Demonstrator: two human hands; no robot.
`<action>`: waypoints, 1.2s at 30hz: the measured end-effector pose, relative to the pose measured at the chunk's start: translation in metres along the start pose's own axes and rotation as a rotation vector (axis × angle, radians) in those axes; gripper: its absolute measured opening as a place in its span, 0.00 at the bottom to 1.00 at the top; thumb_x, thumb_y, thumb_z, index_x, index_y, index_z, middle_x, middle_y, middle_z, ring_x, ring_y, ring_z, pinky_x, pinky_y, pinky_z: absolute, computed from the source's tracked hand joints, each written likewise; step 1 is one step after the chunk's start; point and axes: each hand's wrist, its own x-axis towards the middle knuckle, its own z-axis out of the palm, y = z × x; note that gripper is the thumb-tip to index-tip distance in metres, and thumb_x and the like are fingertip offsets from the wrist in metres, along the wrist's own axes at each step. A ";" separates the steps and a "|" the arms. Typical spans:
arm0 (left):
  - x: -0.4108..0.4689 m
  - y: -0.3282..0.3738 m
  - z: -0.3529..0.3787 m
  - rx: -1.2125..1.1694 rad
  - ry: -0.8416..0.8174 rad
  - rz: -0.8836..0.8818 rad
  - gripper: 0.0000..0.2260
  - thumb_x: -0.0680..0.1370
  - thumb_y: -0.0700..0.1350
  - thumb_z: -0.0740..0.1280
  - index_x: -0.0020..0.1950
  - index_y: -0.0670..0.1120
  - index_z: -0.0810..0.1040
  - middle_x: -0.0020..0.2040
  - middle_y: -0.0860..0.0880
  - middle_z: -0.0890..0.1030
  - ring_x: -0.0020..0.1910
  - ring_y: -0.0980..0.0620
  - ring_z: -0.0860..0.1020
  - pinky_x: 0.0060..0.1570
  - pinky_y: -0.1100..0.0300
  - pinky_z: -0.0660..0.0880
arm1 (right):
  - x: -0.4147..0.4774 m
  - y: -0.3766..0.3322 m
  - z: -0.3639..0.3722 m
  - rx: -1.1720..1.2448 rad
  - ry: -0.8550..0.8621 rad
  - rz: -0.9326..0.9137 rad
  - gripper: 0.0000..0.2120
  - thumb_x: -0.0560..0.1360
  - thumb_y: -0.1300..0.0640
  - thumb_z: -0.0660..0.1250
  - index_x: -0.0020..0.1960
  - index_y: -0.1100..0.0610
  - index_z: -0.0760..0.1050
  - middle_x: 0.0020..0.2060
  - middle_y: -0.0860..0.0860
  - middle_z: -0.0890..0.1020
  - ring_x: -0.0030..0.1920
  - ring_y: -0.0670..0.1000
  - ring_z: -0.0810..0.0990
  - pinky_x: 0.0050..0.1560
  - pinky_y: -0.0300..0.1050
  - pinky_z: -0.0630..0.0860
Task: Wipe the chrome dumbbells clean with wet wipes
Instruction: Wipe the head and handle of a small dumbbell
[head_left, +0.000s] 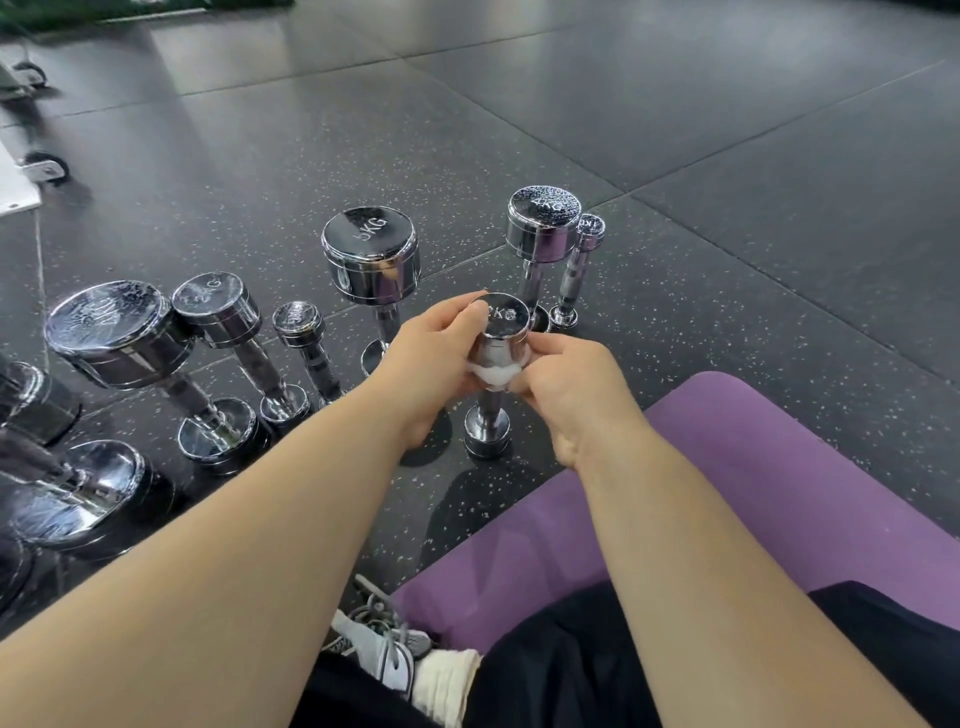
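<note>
A small chrome dumbbell marked 2KG stands upright on the dark rubber floor in front of me. My left hand grips its upper head from the left, thumb on the top face. From the right, my right hand presses a crumpled white wet wipe against the underside of that head. The lower head rests on the floor. Several other chrome dumbbells stand upright around it: a 5KG one, a 4KG one, a thin one and more at the left.
A purple mat lies under me at the right. My black trousers, white sock and grey shoe show at the bottom. A white wheeled frame stands at the far left. Open floor stretches beyond the dumbbells.
</note>
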 end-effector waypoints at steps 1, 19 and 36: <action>-0.002 0.002 0.000 -0.013 -0.006 -0.014 0.12 0.83 0.47 0.60 0.64 0.49 0.78 0.50 0.46 0.85 0.40 0.52 0.83 0.36 0.61 0.79 | 0.000 0.003 0.000 -0.016 0.055 0.003 0.17 0.65 0.75 0.66 0.44 0.56 0.83 0.43 0.53 0.86 0.52 0.58 0.84 0.61 0.55 0.77; 0.002 -0.011 -0.006 0.376 0.143 0.062 0.16 0.77 0.36 0.62 0.56 0.54 0.82 0.42 0.50 0.85 0.36 0.52 0.75 0.35 0.61 0.70 | -0.002 -0.004 -0.012 0.222 -0.096 0.198 0.13 0.74 0.73 0.66 0.56 0.64 0.78 0.41 0.56 0.86 0.40 0.50 0.84 0.41 0.38 0.81; 0.006 -0.003 0.013 -0.248 0.341 -0.190 0.08 0.77 0.34 0.61 0.47 0.41 0.79 0.44 0.41 0.82 0.42 0.44 0.80 0.47 0.49 0.80 | 0.011 -0.008 -0.004 0.044 -0.064 -0.001 0.13 0.79 0.47 0.66 0.45 0.56 0.79 0.37 0.55 0.83 0.35 0.49 0.79 0.41 0.42 0.81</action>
